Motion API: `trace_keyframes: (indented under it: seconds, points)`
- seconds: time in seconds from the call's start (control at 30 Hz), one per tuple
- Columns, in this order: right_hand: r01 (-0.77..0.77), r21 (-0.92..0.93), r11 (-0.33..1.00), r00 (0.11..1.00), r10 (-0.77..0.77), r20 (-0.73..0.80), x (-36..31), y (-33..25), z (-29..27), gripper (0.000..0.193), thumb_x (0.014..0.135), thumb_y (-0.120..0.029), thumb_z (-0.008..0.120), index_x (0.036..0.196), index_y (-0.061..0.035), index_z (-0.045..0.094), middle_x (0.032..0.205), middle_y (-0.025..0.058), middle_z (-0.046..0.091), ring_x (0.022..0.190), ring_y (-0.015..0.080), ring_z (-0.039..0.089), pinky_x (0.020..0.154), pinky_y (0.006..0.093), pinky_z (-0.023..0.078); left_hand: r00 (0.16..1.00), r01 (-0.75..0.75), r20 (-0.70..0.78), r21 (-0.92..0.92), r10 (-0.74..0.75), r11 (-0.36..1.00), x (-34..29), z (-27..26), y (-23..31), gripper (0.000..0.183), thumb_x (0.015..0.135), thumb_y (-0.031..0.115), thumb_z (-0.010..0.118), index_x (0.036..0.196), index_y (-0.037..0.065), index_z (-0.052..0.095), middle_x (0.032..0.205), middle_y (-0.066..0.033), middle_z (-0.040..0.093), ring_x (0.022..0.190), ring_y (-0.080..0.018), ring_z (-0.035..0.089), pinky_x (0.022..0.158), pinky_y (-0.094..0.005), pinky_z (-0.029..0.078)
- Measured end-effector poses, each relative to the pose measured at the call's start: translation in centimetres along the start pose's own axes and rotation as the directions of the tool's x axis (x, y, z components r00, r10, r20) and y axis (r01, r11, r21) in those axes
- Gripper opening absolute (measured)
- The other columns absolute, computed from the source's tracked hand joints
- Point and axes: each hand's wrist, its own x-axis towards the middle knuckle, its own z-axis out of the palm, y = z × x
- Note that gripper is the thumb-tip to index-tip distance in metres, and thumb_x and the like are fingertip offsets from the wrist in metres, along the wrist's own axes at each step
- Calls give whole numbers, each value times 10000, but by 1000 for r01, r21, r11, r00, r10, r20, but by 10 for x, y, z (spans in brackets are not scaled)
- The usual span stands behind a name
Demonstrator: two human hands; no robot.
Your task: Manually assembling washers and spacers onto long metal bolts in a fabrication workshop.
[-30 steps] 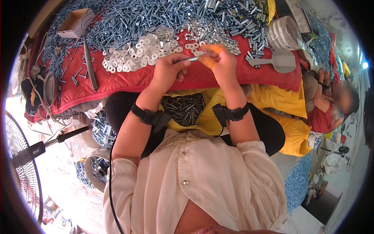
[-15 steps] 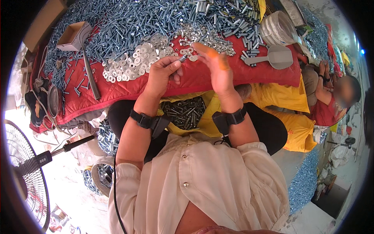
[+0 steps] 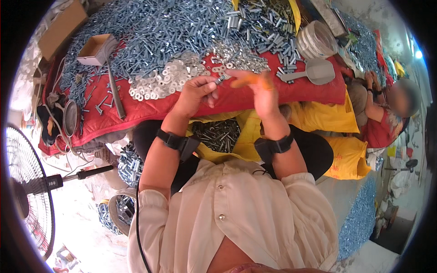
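My left hand pinches a small metal bolt between thumb and fingertips, its end pointing up and to the right. Just right of it is my right hand, its fingers stretched out toward the bolt and orange covers on some of them. The fingers are slightly smeared, and whether they touch the bolt I cannot tell. Beyond both hands lie a pile of flat washers and a pile of small nuts on a red quilted cloth.
A large heap of bolts covers the far side. Around it are a grey scoop, a white bucket, a small box and a hammer. A yellow sack with bolts sits below my hands; a fan stands left. Another person sits right.
My right hand's fingers have swung down toward the bolt's end. My left hand keeps its pinch on the bolt. The whole view has shifted slightly.
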Motion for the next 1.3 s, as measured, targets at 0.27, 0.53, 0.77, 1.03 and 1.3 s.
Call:
trace_keyframes:
  seconds: [0.27,0.53,0.77,1.03,1.3]
  points:
    - [28,142,989,990,-8,-141,-18,-63,6,690,928,-509,242,909,65,626,940,202,644,897,277,616,795,351,432,895,231,234,487,-381,842,-8,11,23,331,835,283,610,1047,29,629,558,-27,561,396,-73,484,404,-189,407]
    - [-56,228,972,994,32,109,-36,-74,8,654,892,-512,353,932,86,616,889,206,650,781,301,640,737,376,494,961,173,-276,529,-25,830,-20,-43,66,336,823,272,622,1033,11,603,713,-41,602,524,-108,566,444,-235,469]
    - [-170,274,946,980,134,146,5,-38,1,634,881,-527,390,927,63,618,861,187,654,734,270,654,690,344,521,772,247,-580,653,262,716,-11,-130,76,453,752,339,690,1021,-13,595,748,-102,613,644,-229,631,552,-342,523]
    - [-427,415,803,900,334,280,83,6,2,497,893,-450,454,915,11,636,809,117,666,692,203,647,638,282,503,422,863,-836,489,351,129,38,-123,103,827,648,542,701,1241,29,439,1282,-196,411,1214,-385,363,964,-444,369]
    - [-560,478,677,811,565,150,109,68,-14,449,865,-437,511,924,-12,642,810,111,668,675,180,645,619,268,503,500,823,-704,567,504,-25,43,-143,88,745,646,462,727,1184,3,489,1231,-214,440,1132,-422,414,951,-456,371]
